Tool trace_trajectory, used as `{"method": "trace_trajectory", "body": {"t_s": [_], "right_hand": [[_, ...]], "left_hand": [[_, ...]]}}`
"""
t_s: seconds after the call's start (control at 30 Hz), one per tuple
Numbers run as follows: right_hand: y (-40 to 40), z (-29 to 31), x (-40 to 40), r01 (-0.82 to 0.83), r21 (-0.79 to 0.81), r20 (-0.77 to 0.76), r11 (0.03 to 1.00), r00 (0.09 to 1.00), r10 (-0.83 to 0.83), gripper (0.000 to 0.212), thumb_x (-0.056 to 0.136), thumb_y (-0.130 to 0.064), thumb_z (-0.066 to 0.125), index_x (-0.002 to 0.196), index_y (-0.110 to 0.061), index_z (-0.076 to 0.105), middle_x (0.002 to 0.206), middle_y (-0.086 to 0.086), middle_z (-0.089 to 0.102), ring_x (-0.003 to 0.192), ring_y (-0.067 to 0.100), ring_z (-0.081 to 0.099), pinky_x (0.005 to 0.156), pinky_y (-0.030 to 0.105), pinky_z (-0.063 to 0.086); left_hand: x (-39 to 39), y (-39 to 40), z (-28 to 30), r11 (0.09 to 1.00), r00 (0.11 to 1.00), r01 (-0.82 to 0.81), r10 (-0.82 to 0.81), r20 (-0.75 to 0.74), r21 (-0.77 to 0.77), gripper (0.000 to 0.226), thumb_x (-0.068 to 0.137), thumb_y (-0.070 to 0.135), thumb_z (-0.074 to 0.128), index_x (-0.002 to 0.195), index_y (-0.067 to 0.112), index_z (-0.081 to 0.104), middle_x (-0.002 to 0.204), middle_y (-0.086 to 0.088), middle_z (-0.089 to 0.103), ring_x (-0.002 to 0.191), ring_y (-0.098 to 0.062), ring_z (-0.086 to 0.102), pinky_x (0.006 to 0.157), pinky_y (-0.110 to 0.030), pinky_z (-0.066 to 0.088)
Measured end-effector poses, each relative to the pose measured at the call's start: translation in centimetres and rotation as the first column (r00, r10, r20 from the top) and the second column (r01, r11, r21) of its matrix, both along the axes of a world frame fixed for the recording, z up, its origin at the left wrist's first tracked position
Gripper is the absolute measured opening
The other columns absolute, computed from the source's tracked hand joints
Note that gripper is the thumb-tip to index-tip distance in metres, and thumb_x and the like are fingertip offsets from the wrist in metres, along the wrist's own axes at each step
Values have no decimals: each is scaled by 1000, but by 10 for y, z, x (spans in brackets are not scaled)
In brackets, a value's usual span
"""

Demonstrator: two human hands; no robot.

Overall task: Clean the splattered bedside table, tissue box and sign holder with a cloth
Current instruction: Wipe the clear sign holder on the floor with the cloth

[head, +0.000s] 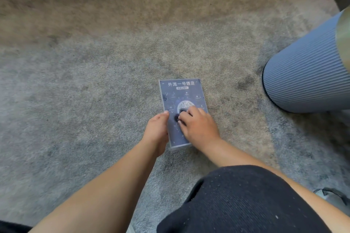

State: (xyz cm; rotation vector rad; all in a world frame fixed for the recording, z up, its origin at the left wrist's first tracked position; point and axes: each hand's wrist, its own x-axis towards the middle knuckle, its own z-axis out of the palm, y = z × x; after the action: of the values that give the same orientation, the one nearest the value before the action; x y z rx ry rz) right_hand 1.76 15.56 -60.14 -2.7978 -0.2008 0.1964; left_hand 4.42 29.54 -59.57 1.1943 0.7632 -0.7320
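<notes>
The sign holder, a clear acrylic stand with a dark blue card, white Chinese lettering and a round code, lies flat on the carpet. My left hand grips its left edge, thumb on the face. My right hand rests on the lower half with its fingers curled over a small dark wad, apparently the cloth, pressed against the card. Most of the wad is hidden under my fingers. No tissue box is in view.
A ribbed blue-grey cylinder, maybe the bedside table's base, stands on the carpet at the right. My knee in dark shorts fills the bottom right. Mottled grey-beige carpet surrounds the sign holder.
</notes>
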Motion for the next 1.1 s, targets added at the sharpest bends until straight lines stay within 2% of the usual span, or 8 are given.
{"method": "trace_trajectory", "body": {"t_s": [0.17, 0.3, 0.43, 0.57, 0.67, 0.73, 0.87, 1.1], "right_hand": [[-48, -17, 7, 149, -86, -70, 985, 985, -156, 15, 94, -32, 52, 96, -18, 58, 87, 0, 53, 74, 20, 50, 59, 27, 34], [-81, -24, 17, 255, -202, -191, 946, 937, -294, 20, 97, -35, 45, 103, -20, 56, 100, 5, 55, 86, 22, 50, 67, 32, 41], [-80, -14, 17, 331, -116, -175, 937, 921, -347, 20, 95, -36, 50, 103, -20, 61, 101, 4, 56, 92, 24, 52, 67, 31, 41], [-29, 10, 11, 122, 84, -110, 989, 988, -112, 15, 92, -34, 57, 98, -22, 64, 94, -2, 58, 83, 17, 53, 66, 30, 44], [7, 12, 10, -75, 93, -57, 993, 995, 81, 16, 88, -31, 62, 89, -15, 65, 86, 6, 55, 78, 28, 52, 64, 37, 43], [13, 5, 16, -101, 78, -33, 992, 994, 104, 16, 87, -29, 64, 87, -13, 63, 86, 9, 55, 78, 31, 52, 63, 38, 39], [-15, -15, 40, 10, -37, -51, 999, 999, -12, 15, 94, -33, 54, 96, -18, 58, 95, 5, 57, 77, 22, 49, 65, 30, 31], [-93, -20, 60, 262, -263, -186, 929, 930, -315, 22, 97, -35, 47, 107, -19, 59, 105, 8, 57, 96, 29, 54, 75, 37, 43]], "left_hand": [[1, -2, 0, 998, 999, 27, -26, -31, 52, 22, 102, 21, 46, 105, 6, 62, 103, -15, 73, 86, -25, 72, 66, -35, 58], [1, 0, 1, 998, 999, 35, -33, -39, 54, 22, 103, 21, 44, 104, 9, 62, 101, -13, 74, 83, -23, 73, 71, -38, 60], [3, 2, 2, 999, 999, 24, -23, -44, 24, 21, 103, 20, 43, 102, 12, 63, 91, -6, 76, 76, -18, 74, 62, -32, 59], [4, 1, 0, 1000, 999, 2, -2, -47, 0, 25, 103, 18, 41, 108, 7, 63, 97, -13, 74, 78, -21, 71, 63, -32, 58], [5, 1, 0, 1000, 1000, 0, 0, -21, -17, 25, 103, 12, 39, 106, 5, 62, 89, -13, 68, 70, -17, 67, 57, -27, 55], [6, 2, -1, 1000, 1000, 0, 0, -14, -20, 25, 102, 9, 39, 100, 6, 64, 81, -10, 68, 64, -14, 66, 53, -24, 53], [7, 3, -4, 1000, 999, 25, -24, -31, 16, 26, 103, 12, 38, 98, 7, 64, 86, -12, 74, 70, -18, 71, 59, -30, 58], [8, 4, -3, 998, 997, 35, -31, -66, 49, 25, 103, 18, 40, 97, 8, 62, 80, -7, 77, 70, -17, 74, 55, -30, 58]]}}
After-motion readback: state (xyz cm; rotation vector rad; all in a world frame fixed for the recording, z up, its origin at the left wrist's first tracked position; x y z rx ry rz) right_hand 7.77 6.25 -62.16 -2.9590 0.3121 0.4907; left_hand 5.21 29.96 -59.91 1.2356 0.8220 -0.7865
